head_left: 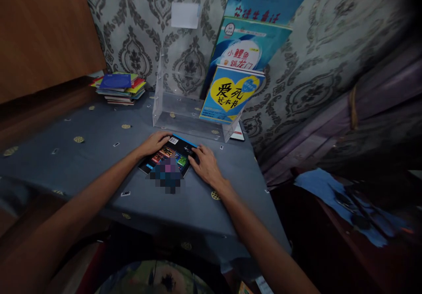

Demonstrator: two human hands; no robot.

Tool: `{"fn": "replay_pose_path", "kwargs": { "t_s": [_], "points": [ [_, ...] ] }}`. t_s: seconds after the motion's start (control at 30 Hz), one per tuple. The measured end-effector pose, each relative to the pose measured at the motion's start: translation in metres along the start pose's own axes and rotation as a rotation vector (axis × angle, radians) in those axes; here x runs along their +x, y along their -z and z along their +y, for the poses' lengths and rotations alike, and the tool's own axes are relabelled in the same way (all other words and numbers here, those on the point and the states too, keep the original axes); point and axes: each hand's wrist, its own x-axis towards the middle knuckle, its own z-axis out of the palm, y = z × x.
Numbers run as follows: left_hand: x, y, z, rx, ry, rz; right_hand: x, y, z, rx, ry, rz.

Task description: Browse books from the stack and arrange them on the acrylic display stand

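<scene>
Grey-blue cloth covers the table (pixel 99 153), which looks like a flat, steady base for handling a book. Toward its far right stands a clear plastic rack (pixel 191 128), with a blue book (pixel 227 94) bearing a yellow heart in its right part. At the far left a stack of books (pixel 118 89) sits well apart from the hands. On the near side of the rack, the dark book (pixel 169 153) lies flat on the cloth, barcode up, its pale blue edge on the far side.

The hands are apart, with the book between them: the left hand (pixel 154 143) touches its left side near the far corner, the right hand (pixel 205 164) its right side. Whether any fingers reach under the cover I cannot tell.

For good control, I would keep both hands level and press lightly and evenly from the two sides, so the book does not twist. If it is to be raised, fingertips should go under both edges first; pinching the cover alone could bend it.
</scene>
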Motion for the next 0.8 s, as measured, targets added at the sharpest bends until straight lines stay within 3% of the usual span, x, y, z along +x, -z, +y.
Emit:
{"fn": "replay_pose_path", "kwargs": {
  "t_s": [0.33,0.47,0.63,0.8],
  "points": [
    [0.000,0.005,-0.005,-0.268,0.073,-0.020,-0.004,-0.001,0.003,0.048,0.031,-0.031],
    [0.001,0.007,-0.009,-0.532,0.079,-0.030,-0.005,-0.003,0.005,0.059,0.062,-0.014],
    [-0.002,0.014,-0.007,-0.857,0.196,0.026,-0.005,-0.005,0.009,0.089,0.082,0.003],
    [-0.008,0.019,0.004,-1.108,0.270,-0.055,-0.006,-0.004,0.011,0.158,0.076,0.016]
  ]
}}
